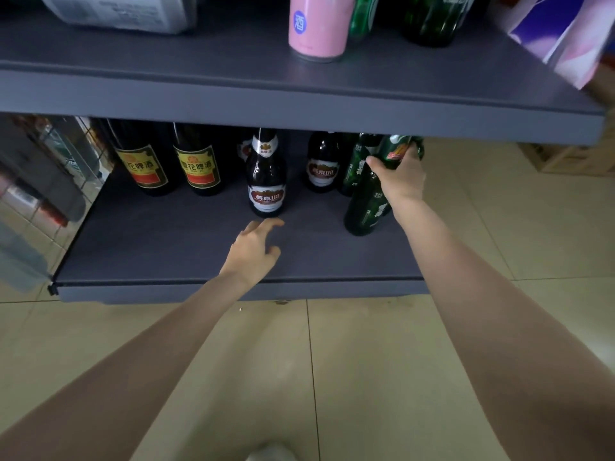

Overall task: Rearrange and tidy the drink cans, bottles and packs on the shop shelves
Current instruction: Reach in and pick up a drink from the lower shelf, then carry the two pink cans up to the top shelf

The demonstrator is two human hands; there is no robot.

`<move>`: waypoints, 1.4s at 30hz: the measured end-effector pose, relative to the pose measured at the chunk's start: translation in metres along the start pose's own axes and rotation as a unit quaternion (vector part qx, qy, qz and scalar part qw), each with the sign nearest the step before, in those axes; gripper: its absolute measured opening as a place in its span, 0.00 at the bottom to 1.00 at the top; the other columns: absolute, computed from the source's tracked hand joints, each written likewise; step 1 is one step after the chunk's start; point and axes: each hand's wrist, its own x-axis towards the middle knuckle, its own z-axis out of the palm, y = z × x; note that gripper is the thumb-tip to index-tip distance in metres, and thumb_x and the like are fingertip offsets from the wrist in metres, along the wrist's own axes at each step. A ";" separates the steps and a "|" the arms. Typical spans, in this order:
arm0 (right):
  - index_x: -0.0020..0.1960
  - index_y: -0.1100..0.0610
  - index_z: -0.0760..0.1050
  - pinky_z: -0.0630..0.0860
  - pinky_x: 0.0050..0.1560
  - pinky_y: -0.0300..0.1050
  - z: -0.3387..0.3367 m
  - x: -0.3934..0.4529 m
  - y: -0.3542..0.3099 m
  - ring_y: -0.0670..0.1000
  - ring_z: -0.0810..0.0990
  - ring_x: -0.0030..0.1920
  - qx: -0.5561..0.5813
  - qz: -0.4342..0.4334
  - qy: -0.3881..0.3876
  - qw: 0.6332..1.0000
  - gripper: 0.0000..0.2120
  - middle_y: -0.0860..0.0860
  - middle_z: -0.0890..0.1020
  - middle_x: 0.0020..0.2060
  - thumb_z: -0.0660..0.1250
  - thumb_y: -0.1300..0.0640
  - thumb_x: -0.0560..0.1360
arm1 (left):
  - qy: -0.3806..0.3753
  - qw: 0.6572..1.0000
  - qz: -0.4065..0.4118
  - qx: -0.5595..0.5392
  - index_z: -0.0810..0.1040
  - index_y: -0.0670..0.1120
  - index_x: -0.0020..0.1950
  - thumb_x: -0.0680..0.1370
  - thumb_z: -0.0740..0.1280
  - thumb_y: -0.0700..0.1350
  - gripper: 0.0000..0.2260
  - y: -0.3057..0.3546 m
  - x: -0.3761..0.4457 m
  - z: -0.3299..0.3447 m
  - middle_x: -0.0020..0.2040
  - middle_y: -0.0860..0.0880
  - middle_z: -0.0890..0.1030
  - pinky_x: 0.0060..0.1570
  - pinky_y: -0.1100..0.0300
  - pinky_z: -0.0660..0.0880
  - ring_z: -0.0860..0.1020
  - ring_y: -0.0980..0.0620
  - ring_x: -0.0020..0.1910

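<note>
On the lower grey shelf (166,247) my right hand (401,176) grips a green bottle (397,151) near its top, at the shelf's right end. Another green bottle (364,207) stands just in front of it, and a third green bottle (354,168) behind. My left hand (256,251) hovers with relaxed fingers, holding nothing, just in front of a dark U8 beer bottle (266,181). A second U8 bottle (322,164) stands further back. Two dark bottles with yellow and red labels (143,161) (198,164) stand at the left.
The upper shelf (299,101) overhangs the bottle tops. On it stand a pink can (317,24), green bottles (432,18), a white pack (116,11) and a purple and white pack (562,34) at the right. Tiled floor (332,361) lies below, a cardboard box (565,161) at the right.
</note>
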 end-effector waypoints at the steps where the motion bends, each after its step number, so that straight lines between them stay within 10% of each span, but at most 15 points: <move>1: 0.74 0.58 0.57 0.65 0.66 0.48 0.001 0.001 0.001 0.56 0.67 0.69 0.013 0.010 -0.008 1.000 0.35 0.55 0.67 0.69 0.70 0.50 0.73 | 0.002 1.000 0.004 0.006 0.69 0.50 0.67 0.75 0.62 0.36 0.22 -0.001 -0.002 0.000 0.60 0.44 0.72 0.60 0.51 0.69 0.71 0.44 0.62; 13: 0.73 0.60 0.56 0.66 0.64 0.47 0.019 -0.048 0.022 0.60 0.69 0.65 0.089 0.059 0.081 0.991 0.36 0.60 0.64 0.67 0.70 0.66 0.70 | 0.091 0.994 0.065 0.018 0.70 0.46 0.67 0.75 0.61 0.34 0.21 0.006 -0.029 -0.024 0.60 0.45 0.71 0.53 0.62 0.68 0.72 0.47 0.59; 23: 0.61 0.63 0.66 0.74 0.53 0.43 -0.037 -0.139 -0.055 0.53 0.75 0.54 0.186 -0.265 0.174 0.930 0.20 0.52 0.67 0.55 0.67 0.67 0.71 | 0.351 0.918 0.181 0.037 0.75 0.42 0.58 0.71 0.60 0.31 0.18 0.035 -0.069 -0.139 0.53 0.45 0.72 0.49 0.53 0.71 0.74 0.46 0.49; 33: 0.64 0.61 0.65 0.73 0.50 0.36 -0.015 -0.126 -0.177 0.48 0.70 0.53 0.131 -0.371 -0.001 0.919 0.25 0.50 0.66 0.56 0.71 0.61 0.71 | 0.424 0.899 0.112 0.005 0.71 0.44 0.64 0.72 0.61 0.30 0.21 0.047 -0.064 -0.221 0.57 0.42 0.69 0.50 0.66 0.63 0.68 0.55 0.48; 42: 0.64 0.60 0.66 0.72 0.46 0.31 -0.002 -0.116 -0.232 0.46 0.72 0.51 0.122 -0.403 0.000 0.907 0.25 0.51 0.68 0.57 0.72 0.60 0.71 | 0.460 0.885 0.056 -0.042 0.67 0.45 0.67 0.72 0.65 0.33 0.24 0.038 -0.060 -0.277 0.62 0.41 0.66 0.54 0.61 0.64 0.66 0.46 0.59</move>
